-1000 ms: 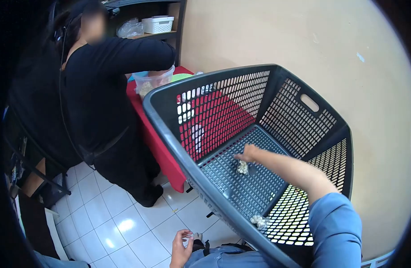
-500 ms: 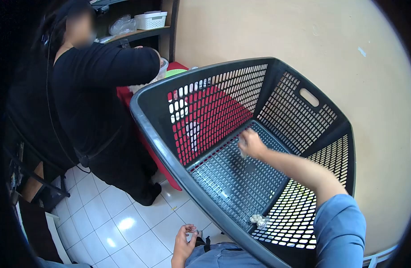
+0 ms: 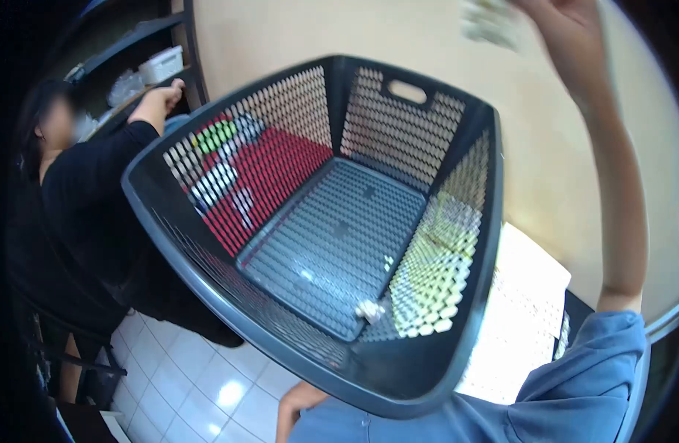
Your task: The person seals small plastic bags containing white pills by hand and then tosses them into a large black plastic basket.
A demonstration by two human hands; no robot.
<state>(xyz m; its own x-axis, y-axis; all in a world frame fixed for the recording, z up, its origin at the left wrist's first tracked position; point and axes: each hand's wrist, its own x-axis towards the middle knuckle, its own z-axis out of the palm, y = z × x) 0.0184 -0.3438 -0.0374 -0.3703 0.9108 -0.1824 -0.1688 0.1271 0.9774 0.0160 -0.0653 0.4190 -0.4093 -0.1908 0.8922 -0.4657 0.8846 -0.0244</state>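
My right hand (image 3: 557, 11) is raised high at the top right, partly cut off by the frame edge. From its closed fingers hangs a small clear plastic bag (image 3: 491, 23) with pale pieces in it, blurred by motion. Below and to the left stands a large dark grey plastic basket (image 3: 339, 384) with perforated walls. A similar small bag of whitish pieces (image 3: 369, 311) lies in the basket's near corner. My left hand (image 3: 304, 396) is low at the basket's near rim, its fingers hidden.
At the left, a person in black (image 3: 88, 192) reaches an arm toward a dark shelf (image 3: 143, 29) with a white bin (image 3: 162, 65). A red-covered table shows through the basket wall. A bright white surface (image 3: 524, 295) is at the right, with white floor tiles (image 3: 184, 354) below.
My right hand has risen from inside the basket to the upper right with the small bag. The view has shifted, and the other person's arm now reaches toward the shelf.
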